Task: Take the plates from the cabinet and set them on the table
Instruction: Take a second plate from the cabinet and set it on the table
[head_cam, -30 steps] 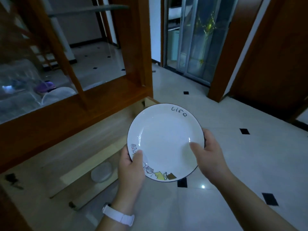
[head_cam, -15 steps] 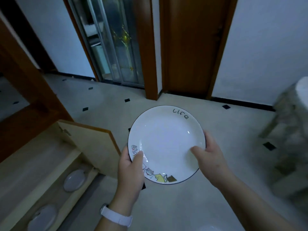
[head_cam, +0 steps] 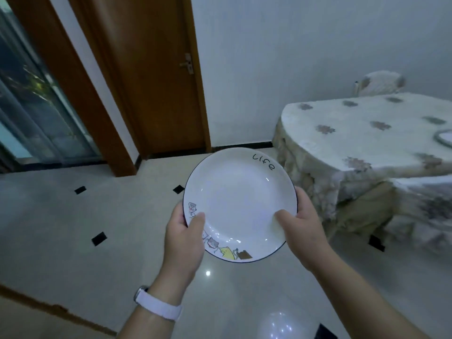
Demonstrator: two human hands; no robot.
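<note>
White plate with "Life" lettering and cartoon cats held level above the tiled floor, left hand gripping its near-left rim, right hand gripping its right rim, thumbs on top, cloth-covered table far right, second plate at its right edge, wooden door behind

White, dark-rimmed plate with cartoon cats; cream floral tablecloth.
</note>
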